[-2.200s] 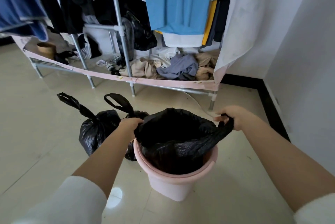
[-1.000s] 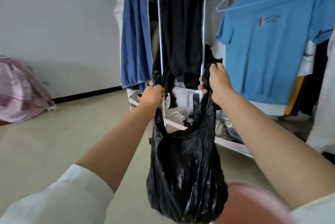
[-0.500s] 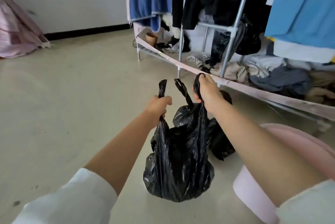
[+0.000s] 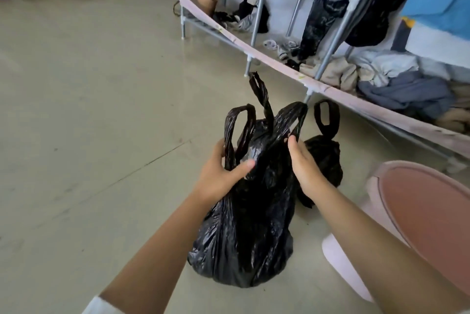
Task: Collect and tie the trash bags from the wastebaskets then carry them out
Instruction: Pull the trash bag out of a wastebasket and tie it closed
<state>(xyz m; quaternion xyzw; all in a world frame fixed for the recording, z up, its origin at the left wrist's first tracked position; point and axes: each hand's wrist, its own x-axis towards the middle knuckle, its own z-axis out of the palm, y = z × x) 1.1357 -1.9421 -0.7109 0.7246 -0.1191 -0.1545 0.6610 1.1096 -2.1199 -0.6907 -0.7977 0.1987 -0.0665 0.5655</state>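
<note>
At frame center a black trash bag [image 4: 244, 232] sits on the tiled floor [image 4: 89, 110]. The left hand [image 4: 221, 176] grips its left handle; the right hand [image 4: 302, 168] holds the right handle. A pink wastebasket [image 4: 361, 273] fills the lower right, a clothes rack [image 4: 330, 41] the upper right.

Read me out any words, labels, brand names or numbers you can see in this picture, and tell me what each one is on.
None can be read.
Black trash bag held by the left hand and right hand: plain, no print.
Pink wastebasket: no label showing.
Clothes on the rack: no lettering visible.
</note>
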